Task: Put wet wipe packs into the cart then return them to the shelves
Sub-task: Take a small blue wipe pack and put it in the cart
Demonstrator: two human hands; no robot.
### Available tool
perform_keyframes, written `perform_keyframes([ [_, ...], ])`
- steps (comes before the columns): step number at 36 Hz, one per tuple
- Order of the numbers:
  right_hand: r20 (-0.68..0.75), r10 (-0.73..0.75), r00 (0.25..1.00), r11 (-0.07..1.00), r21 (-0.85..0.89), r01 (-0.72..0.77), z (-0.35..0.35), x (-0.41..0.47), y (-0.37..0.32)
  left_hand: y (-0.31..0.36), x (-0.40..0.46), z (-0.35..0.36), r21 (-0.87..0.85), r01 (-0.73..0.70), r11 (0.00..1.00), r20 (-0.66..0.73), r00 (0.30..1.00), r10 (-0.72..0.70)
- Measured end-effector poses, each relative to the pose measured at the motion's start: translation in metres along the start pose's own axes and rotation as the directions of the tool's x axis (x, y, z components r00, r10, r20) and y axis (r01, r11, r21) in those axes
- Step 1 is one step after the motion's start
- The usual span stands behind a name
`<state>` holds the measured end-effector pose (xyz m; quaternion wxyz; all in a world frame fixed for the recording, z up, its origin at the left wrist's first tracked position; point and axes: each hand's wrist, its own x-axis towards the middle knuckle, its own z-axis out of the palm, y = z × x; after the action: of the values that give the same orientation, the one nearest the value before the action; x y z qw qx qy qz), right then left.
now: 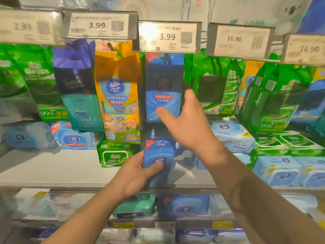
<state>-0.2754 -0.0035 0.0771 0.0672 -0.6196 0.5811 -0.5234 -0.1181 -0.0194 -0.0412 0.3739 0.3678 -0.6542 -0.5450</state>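
Note:
My left hand [135, 175] grips a blue wet wipe pack [158, 155] low in the middle, in front of the white shelf [52, 169]. Above it a tall blue wipe pack [162, 85] hangs from a hook under the 3.99 price tag [168, 36]. My right hand [186, 124] reaches up to this hanging pack with fingers spread, thumb across its lower front and fingers at its right edge. It holds nothing that I can make out. No cart is in view.
Hanging packs fill the row: a yellow Vinda pack [117, 95], a purple-teal pack [77, 88], green packs [216, 88] left and right. Flat blue packs [230, 136] and a green pack [114, 155] lie on the shelf. More packs sit on the lower shelf [182, 206].

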Motion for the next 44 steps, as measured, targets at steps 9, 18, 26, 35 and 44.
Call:
perform_keyframes([
  [9, 0.155, 0.202, 0.967, 0.911, 0.334, -0.244, 0.011, 0.026, 0.001, 0.013, -0.01, 0.001, -0.082, 0.003, 0.997, -0.09, 0.996, -0.011],
  [18, 0.037, 0.229, 0.973, 0.929, 0.29, -0.229, 0.03, 0.028, -0.002, 0.025, -0.017, -0.018, -0.053, 0.012, 0.999, -0.111, 0.994, -0.018],
  [26, -0.047, 0.229, 0.972, 0.952, 0.217, -0.214, 0.033, 0.025, -0.002, 0.032, -0.016, -0.028, 0.009, 0.021, 1.0, -0.108, 0.994, -0.02],
  [35, -0.057, 0.222, 0.973, 0.931, 0.309, -0.195, 0.039, 0.035, 0.007, 0.032, -0.013, -0.036, 0.009, 0.001, 1.0, -0.026, 1.0, -0.001],
  [44, -0.036, 0.247, 0.968, 0.862, 0.464, -0.203, 0.042, 0.037, 0.006, 0.033, -0.013, -0.039, -0.12, 0.018, 0.993, 0.031, 0.999, -0.014],
])
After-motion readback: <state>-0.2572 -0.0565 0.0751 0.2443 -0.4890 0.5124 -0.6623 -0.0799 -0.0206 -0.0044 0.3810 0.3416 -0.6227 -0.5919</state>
